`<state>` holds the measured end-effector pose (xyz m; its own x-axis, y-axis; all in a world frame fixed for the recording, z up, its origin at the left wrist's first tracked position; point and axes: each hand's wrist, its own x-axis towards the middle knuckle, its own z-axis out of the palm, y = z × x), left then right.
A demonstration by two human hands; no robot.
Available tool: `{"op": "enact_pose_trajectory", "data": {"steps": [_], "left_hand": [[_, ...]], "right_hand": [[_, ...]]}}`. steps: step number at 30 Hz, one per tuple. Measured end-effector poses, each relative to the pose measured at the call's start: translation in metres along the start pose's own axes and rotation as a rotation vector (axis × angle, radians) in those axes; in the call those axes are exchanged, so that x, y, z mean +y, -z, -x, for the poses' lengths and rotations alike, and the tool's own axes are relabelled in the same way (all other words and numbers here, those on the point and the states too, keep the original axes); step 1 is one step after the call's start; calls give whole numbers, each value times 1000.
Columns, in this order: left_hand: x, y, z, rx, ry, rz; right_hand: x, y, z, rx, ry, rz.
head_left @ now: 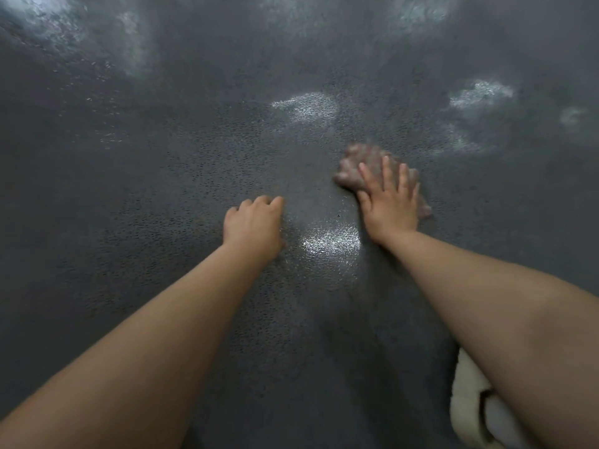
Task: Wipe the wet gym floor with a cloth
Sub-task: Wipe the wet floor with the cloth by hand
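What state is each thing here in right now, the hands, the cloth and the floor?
Right hand: fingers straight and spread, pressing flat on the cloth.
Cloth: crumpled, blurred, lying on the floor under the right hand.
Left hand: fingers curled, holding nothing, resting on the floor.
Floor: dark, with shiny wet patches.

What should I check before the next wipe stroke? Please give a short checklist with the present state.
1. Right hand flat on the cloth, fingers spread: ok.
2. Cloth lies on the floor: ok, though blurred.
3. Left hand rests on the floor, fingers curled, holding nothing: ok.
4. Shiny patch between the hands not yet wiped: not ok.
5. Pale streaks ahead of the cloth, water or residue: cannot tell.
6. White object under the right forearm, clear of the stroke: cannot tell.
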<state>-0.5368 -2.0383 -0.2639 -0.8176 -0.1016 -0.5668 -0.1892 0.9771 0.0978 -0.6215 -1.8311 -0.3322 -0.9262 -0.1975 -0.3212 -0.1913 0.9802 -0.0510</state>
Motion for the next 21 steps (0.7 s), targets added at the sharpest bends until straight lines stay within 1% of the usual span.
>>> {"op": "enact_pose_trajectory", "data": {"steps": [3, 6, 7, 8, 9, 11, 13, 15, 16, 18, 20, 21], "left_hand": [[7, -4, 0, 15, -24, 17], [16, -6, -3, 33, -43, 0], [21, -7, -4, 43, -51, -10], [26, -9, -5, 57, -62, -22], [32, -10, -6, 74, -76, -29], [44, -14, -5, 109, -95, -23], [59, -18, -5, 124, -110, -11], [73, -21, -6, 123, -125, -10], [82, -21, -6, 121, -132, -8], [97, -20, -4, 98, -146, 4], [110, -23, -2, 80, -171, -20], [115, -25, -1, 69, -188, -45]], "right_hand": [[23, -6, 25, 24, -215, -68], [-1, -30, 76, 89, -335, -141], [-15, -38, 96, 108, -342, -163], [-31, -45, 116, 118, -321, -163], [-45, -52, 134, 90, -280, -149], [-60, -61, 161, 44, -157, -115], [-48, -61, 163, 50, 31, -109], [-18, -59, 150, 50, 231, -72], [-2, -54, 140, 39, 291, -42], [23, -43, 119, 17, 320, 2], [44, -32, 104, -2, 289, -3], [55, -27, 96, -18, 244, -12]]}}
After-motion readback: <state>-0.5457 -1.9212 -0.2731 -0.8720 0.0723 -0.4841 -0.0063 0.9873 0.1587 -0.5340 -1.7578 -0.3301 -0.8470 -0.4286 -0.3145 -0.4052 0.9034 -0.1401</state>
